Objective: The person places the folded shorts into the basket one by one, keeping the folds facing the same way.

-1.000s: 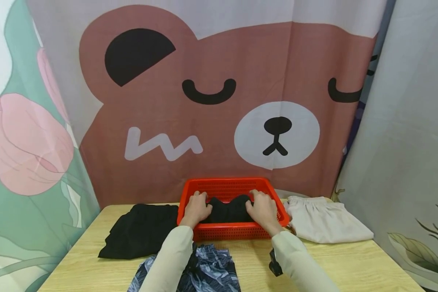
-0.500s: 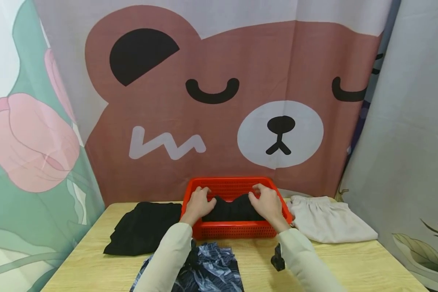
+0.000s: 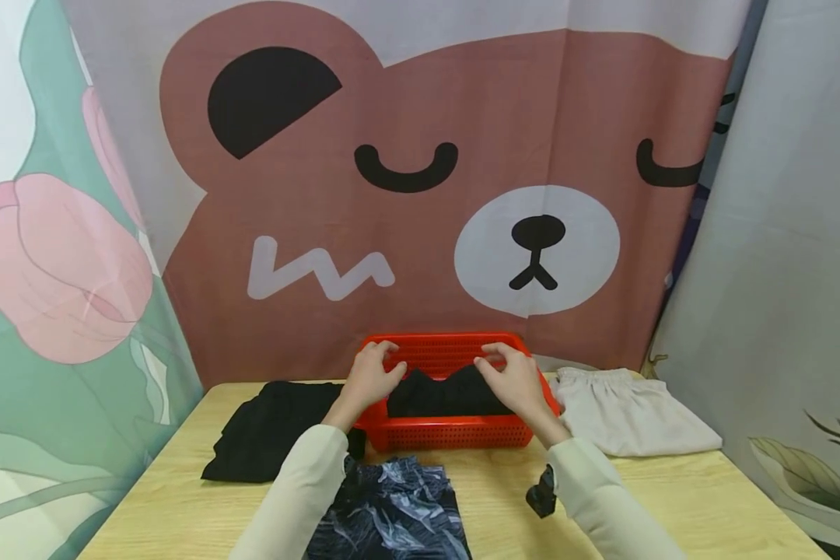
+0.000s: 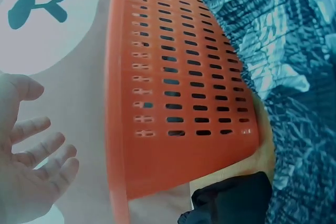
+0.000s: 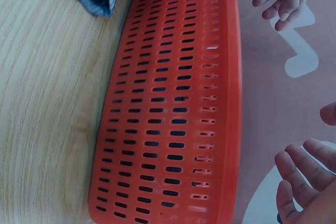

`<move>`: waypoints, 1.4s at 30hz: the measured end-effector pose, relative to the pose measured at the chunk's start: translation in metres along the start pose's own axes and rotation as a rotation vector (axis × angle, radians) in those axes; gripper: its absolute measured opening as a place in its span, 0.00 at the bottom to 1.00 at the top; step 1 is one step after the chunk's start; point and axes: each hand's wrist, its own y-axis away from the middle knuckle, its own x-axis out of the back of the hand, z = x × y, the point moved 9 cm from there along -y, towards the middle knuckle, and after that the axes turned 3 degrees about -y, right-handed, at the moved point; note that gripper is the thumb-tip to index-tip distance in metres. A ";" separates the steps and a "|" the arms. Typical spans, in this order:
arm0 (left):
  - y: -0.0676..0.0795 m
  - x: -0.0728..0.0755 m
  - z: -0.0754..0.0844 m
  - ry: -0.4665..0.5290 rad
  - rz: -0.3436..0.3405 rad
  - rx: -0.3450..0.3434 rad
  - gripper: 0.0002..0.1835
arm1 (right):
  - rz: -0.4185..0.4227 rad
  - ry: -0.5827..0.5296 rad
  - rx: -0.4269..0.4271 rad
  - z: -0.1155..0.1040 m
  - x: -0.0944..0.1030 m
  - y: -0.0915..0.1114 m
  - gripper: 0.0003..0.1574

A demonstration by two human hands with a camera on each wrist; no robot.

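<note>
Left hand and right hand, with fingers relaxed and holding nothing, are above the left and right ends of the red basket, where one black cloth lies, at the table's far side.

Here's my left hand, sitting at seven o'clock in the head view, and my right hand between four and five, well apart! My left forearm points to one o'clock; my right forearm aims between ten and eleven, both sleeved in pale cloth, both wrists bare. Thumbs facing each other across the gap! From the left wrist, those left fingers fan loosely bent, palm side showing. At four o'clock from the right wrist, the right fingers curve gently, spread and relaxed.
</note>
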 end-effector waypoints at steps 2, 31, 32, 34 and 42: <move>0.002 0.005 -0.001 0.009 0.010 -0.008 0.20 | 0.001 -0.014 0.001 -0.002 0.001 0.001 0.21; 0.054 0.066 -0.010 0.256 0.135 -0.012 0.16 | -0.043 -0.278 0.040 -0.036 0.029 0.043 0.22; 0.056 0.067 -0.011 0.262 0.138 -0.009 0.16 | -0.046 -0.295 0.032 -0.037 0.029 0.046 0.22; 0.061 0.070 -0.012 0.271 0.146 -0.009 0.15 | -0.055 -0.323 0.012 -0.039 0.029 0.051 0.23; 0.079 0.077 -0.021 0.272 0.174 0.016 0.16 | -0.098 -0.391 -0.072 -0.031 0.023 0.070 0.26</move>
